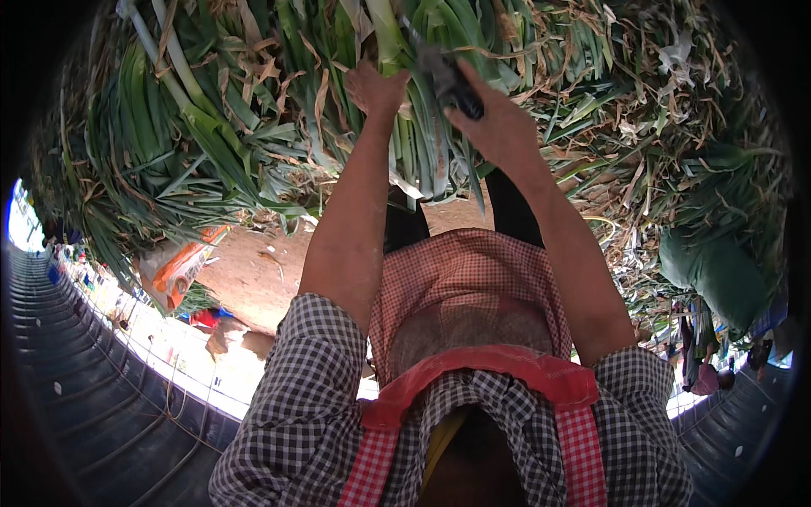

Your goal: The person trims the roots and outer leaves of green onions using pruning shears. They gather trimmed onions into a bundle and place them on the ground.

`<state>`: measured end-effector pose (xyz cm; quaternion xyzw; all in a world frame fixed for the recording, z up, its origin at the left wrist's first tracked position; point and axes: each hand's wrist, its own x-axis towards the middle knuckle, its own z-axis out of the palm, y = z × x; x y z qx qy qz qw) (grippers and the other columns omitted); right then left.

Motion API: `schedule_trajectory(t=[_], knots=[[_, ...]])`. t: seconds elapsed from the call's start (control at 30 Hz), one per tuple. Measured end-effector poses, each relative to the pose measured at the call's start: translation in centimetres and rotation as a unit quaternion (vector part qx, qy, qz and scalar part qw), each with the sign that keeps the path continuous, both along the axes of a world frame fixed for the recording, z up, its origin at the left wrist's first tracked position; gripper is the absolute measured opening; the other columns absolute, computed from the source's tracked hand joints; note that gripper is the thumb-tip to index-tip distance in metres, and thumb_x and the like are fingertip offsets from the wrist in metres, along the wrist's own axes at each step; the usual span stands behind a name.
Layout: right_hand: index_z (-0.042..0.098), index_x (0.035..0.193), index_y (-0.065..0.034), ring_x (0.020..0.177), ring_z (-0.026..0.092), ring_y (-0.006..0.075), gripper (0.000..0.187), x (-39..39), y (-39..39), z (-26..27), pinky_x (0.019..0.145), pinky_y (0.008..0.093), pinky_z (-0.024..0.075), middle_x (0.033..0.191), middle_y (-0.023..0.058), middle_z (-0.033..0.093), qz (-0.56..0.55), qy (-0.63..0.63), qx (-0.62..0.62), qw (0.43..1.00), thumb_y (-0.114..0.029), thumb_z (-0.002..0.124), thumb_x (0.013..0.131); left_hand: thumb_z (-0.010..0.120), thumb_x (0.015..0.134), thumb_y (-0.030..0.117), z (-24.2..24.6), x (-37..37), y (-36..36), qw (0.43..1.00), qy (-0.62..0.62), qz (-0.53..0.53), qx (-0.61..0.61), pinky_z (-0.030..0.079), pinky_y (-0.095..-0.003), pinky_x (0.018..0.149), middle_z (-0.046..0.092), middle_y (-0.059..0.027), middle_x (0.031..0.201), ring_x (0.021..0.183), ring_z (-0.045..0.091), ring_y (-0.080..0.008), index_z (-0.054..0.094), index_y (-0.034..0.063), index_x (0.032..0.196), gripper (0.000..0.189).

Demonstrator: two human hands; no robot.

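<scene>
A leek with a pale stalk and long green leaves stands before me, among many others. My left hand grips it low on the stalk, with the fingers partly hidden among leaves. To the right of the stalk, my right hand is closed around a black-handled tool. Motion blurs the tool's far end, so its exact kind is unclear; a thin metallic strip shows beyond the handle. Green leaves hang down between my forearms.
Heaped leeks spread to the left, with trimmed leaves and dry scraps on the right. An orange-and-white printed sack lies on bare soil. A green sack sits at right. Other people are in the right background.
</scene>
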<state>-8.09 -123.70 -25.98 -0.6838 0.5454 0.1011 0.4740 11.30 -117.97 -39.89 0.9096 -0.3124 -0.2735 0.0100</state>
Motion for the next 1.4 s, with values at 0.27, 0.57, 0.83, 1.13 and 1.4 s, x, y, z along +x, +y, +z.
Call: schedule_trajectory(t=[0.27, 0.57, 0.83, 1.13, 1.4], knots=[[0.033, 0.144, -0.0287, 0.094, 0.065, 0.0273, 0.077, -3.6, 5.9, 4.6, 0.081, 0.035, 0.0501, 0.112, 0.0109, 0.063, -0.111, -0.018, 0.075, 0.991, -0.037, 0.071, 0.078, 0.078, 0.068, 0.029, 4.6, 1.4, 0.6, 0.936, 0.329, 0.102, -0.071, 0.049, -0.0384, 0.081, 0.062, -0.0165, 0.108, 0.094, 0.061, -0.0266, 0.05, -0.0051, 0.119, 0.067], [0.036, 0.143, -0.0324, 0.096, 0.065, 0.019, 0.076, 1.4, 7.4, 10.6, 0.085, 0.0285, 0.0498, 0.113, 0.0084, 0.064, -0.179, -0.185, 0.139, 0.956, -0.028, 0.074, 0.078, 0.051, 0.091, 0.034, 12.3, 13.1, 2.0, 0.719, 0.625, 0.272, -0.139, 0.051, -0.035, 0.078, 0.066, -0.0059, 0.095, 0.084, 0.063, -0.0197, 0.06, 0.0063, 0.113, 0.036], [0.033, 0.144, -0.0311, 0.099, 0.064, 0.025, 0.074, 4.5, 10.1, 13.0, 0.085, 0.0328, 0.048, 0.113, 0.0094, 0.064, -0.106, -0.137, 0.135, 0.976, -0.037, 0.07, 0.08, 0.046, 0.096, 0.044, 12.8, 12.4, 6.5, 0.732, 0.587, 0.323, -0.126, 0.049, -0.0279, 0.058, 0.06, -0.0021, 0.08, 0.065, 0.058, -0.0147, 0.059, 0.0116, 0.103, 0.036], [0.03, 0.145, -0.0329, 0.094, 0.066, 0.028, 0.076, 5.8, 12.0, 12.9, 0.081, 0.0359, 0.05, 0.107, 0.0118, 0.066, -0.044, -0.082, 0.185, 0.978, -0.045, 0.066, 0.079, 0.049, 0.091, 0.055, 14.2, 12.5, 10.0, 0.708, 0.615, 0.327, -0.114, 0.046, -0.0257, 0.051, 0.06, -0.0021, 0.082, 0.061, 0.055, -0.0124, 0.057, 0.0126, 0.115, 0.05], [0.032, 0.144, -0.0322, 0.088, 0.065, 0.0318, 0.074, 10.4, 5.2, 9.1, 0.077, 0.0403, 0.0498, 0.096, 0.0138, 0.066, -0.059, -0.041, 0.11, 0.991, -0.043, 0.065, 0.079, 0.052, 0.087, 0.059, 13.9, 12.7, 10.1, 0.674, 0.635, 0.308, -0.218, 0.052, -0.0271, 0.054, 0.06, -0.0057, 0.096, 0.062, 0.057, -0.0116, 0.044, 0.017, 0.13, 0.06]])
